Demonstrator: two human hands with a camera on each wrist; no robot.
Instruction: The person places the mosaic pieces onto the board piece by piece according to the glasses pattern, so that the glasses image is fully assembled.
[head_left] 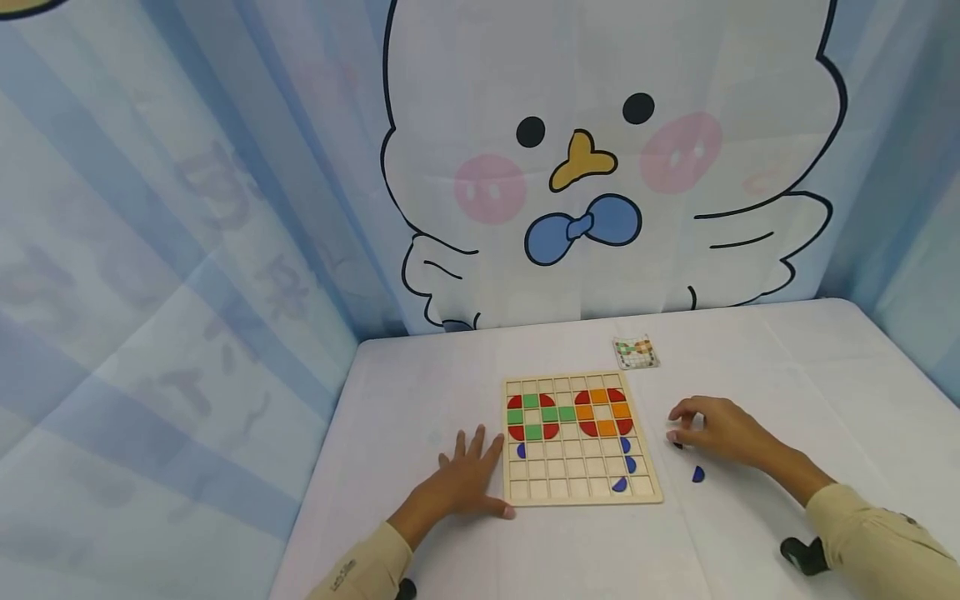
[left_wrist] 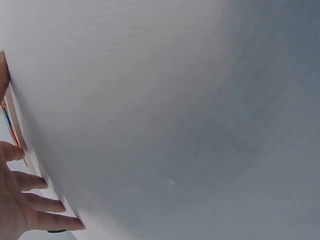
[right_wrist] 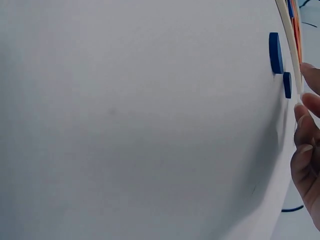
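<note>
My left hand (head_left: 467, 482) lies with fingers spread at the left edge of a wooden grid board (head_left: 566, 492), its fingertips down on the white cloth in the left wrist view. Red, green and orange pieces form two rings joined by a green bar on the board. Below them lie several blue pieces, one (head_left: 521, 451) at the left and the others along the right. To the right of the board, my right hand (head_left: 722, 429) hovers with bent fingers and thumb apart, close over a dark blue piece (head_left: 678, 445). Another blue half-round piece (head_left: 698, 474) lies nearer me.
A small printed card (head_left: 636, 352) with a coloured pattern lies behind the board's upper right corner. White cloth covers the table (head_left: 420, 392). Behind stands a curtain (head_left: 465, 100) with a cartoon figure. Dark objects (head_left: 805, 556) show beside both sleeves.
</note>
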